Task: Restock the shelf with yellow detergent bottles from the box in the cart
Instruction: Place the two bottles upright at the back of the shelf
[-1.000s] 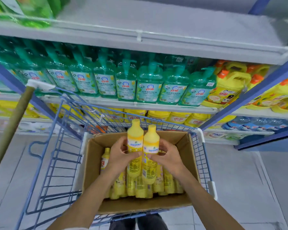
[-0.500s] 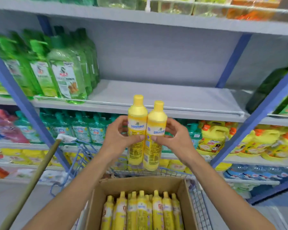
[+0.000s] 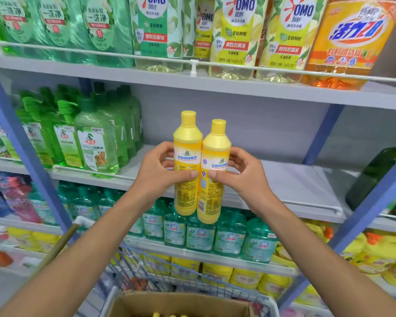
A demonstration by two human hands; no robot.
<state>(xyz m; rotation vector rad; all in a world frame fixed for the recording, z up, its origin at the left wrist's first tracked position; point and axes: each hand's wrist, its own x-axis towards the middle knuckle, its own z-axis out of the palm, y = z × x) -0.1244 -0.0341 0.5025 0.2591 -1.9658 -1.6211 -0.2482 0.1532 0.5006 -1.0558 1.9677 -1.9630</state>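
The left hand (image 3: 157, 170) is gripping the left bottle (image 3: 187, 156) and the right hand (image 3: 242, 177) is gripping the right bottle (image 3: 215, 161), with fingers curling round each and thumbs pressing on the labels. Both yellow bottles are being held upright and touching, in front of the grey shelf (image 3: 284, 179), right of the green bottles (image 3: 96, 145). The box (image 3: 181, 303) is sitting near, in the cart (image 3: 176, 274), with what seem to be yellow caps showing inside.

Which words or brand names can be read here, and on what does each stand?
"OMO": middle pouches.
"活力28": orange pouch.
"一洗净": left green pouches.
"立白科技集团": both held yellow bottles.
All finer print, and the labels lower down: too small or blurred to read.
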